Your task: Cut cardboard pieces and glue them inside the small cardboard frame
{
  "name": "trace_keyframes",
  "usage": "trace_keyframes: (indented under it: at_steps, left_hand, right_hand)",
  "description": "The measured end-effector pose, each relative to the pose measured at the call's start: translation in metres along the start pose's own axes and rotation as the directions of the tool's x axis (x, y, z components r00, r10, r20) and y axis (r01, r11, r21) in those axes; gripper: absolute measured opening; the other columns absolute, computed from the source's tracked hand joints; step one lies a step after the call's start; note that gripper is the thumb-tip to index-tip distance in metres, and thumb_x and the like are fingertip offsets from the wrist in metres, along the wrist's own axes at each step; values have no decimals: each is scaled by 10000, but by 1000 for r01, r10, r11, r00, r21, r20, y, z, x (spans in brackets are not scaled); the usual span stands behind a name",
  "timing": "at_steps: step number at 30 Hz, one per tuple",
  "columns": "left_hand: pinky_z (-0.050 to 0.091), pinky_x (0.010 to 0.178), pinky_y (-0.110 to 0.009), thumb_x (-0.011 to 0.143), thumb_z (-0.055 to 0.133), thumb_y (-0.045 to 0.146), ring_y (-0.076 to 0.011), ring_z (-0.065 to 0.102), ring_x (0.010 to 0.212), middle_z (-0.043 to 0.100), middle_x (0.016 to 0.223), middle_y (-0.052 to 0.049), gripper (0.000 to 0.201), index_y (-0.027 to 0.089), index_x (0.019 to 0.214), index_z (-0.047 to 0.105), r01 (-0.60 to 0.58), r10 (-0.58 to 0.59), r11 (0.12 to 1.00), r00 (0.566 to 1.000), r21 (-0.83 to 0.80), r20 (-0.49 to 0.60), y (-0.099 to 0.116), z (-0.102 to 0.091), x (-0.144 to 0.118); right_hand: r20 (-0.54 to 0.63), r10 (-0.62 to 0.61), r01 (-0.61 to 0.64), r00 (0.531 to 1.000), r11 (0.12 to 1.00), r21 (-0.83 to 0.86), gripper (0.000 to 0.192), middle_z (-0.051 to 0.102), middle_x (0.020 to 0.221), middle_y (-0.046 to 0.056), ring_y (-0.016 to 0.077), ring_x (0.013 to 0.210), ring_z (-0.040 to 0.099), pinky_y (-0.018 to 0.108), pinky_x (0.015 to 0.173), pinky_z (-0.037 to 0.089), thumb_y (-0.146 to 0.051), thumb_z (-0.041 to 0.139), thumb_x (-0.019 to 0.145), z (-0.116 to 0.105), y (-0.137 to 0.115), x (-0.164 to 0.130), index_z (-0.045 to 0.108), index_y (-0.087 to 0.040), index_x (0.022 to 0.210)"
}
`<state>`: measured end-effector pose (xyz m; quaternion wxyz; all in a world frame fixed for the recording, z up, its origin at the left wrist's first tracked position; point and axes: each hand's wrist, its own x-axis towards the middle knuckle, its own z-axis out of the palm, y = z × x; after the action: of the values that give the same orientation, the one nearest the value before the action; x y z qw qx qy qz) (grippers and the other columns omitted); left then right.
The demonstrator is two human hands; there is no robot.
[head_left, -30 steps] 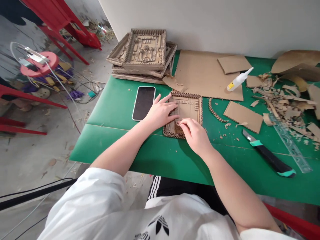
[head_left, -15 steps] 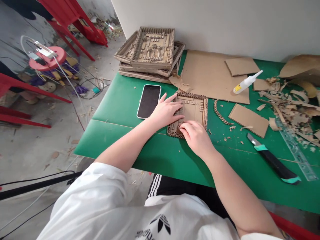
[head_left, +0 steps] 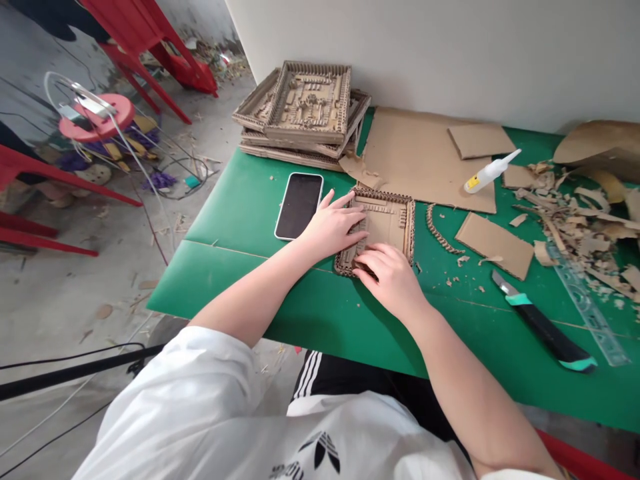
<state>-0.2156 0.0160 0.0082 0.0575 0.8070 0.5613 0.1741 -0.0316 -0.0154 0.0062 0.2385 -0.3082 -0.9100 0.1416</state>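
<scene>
A small rectangular cardboard tray [head_left: 390,231] with corrugated walls lies flat on the green table. Small ridged cardboard strips are fixed inside it along the top, left and right. My left hand [head_left: 334,225] rests over its left wall, fingers stretched and spread, covering part of the strips. Over the lower wall is my right hand [head_left: 395,280], thumb and fingers curved and apart, their tips touching the tray near its lower left corner. Nothing can be made out between them. A loose curved corrugated strip [head_left: 440,231] lies just right of the tray.
A phone [head_left: 299,205] lies left of the tray. Behind stand stacked cardboard reliefs [head_left: 313,100] and a large cardboard sheet [head_left: 410,160] bearing a glue bottle [head_left: 487,175]. To the right are a cardboard piece [head_left: 495,245], utility knife [head_left: 545,327], clear ruler [head_left: 590,307] and scraps [head_left: 570,213].
My right thumb and fingers have spread from a pinch and shifted slightly left and down along the lower wall. My left hand stays in place. The view has tilted a little.
</scene>
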Motion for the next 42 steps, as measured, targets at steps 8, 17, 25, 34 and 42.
trace_keyframes:
  at_steps: [8,17,25,34,42]
  left_hand:
    - [225,1104,-562,913,418,230,-267,400,1314,626,1213,-48,287,191,1078,649,17,-17,1000,1000,4,-7,1,0,0]
    - [189,1114,-570,821,594,376,-286,371,1330,619,1225,-72,368,188,1137,606,20,-20,999,1000,-25,24,1,-1,1]
    - [177,1110,-593,857,542,327,-289,353,1340,597,1254,-71,328,191,1149,607,2,-1,1000,999,-29,40,0,-1,0]
    - [180,1109,-602,853,533,305,-299,362,1333,603,1246,-68,332,179,1150,611,-9,9,1000,1000,-13,19,1,0,-1]
    - [186,1113,-597,850,529,324,-303,374,1325,610,1237,-68,344,178,1150,614,-22,22,1000,1000,9,-2,1,1,-2]
  right_hand:
    - [-28,-6,6,1000,1000,-4,170,711,929,59,212,989,583,386,901,471,-231,512,869,0,0,0,667,-174,910]
    - [-30,26,-26,999,1000,6,190,721,919,62,221,1014,604,422,935,468,-184,484,876,0,-5,2,674,-175,894]
    - [-25,26,-27,999,1000,-6,204,715,973,67,224,1047,595,424,958,456,-188,472,884,4,-5,2,669,-171,931]
    - [-17,37,-37,999,999,5,192,716,979,62,224,1036,601,429,955,458,-169,492,866,1,-7,3,667,-172,946]
    - [-4,34,-34,999,999,-15,223,714,998,63,217,1047,603,429,977,446,-158,465,875,0,-8,3,678,-178,938]
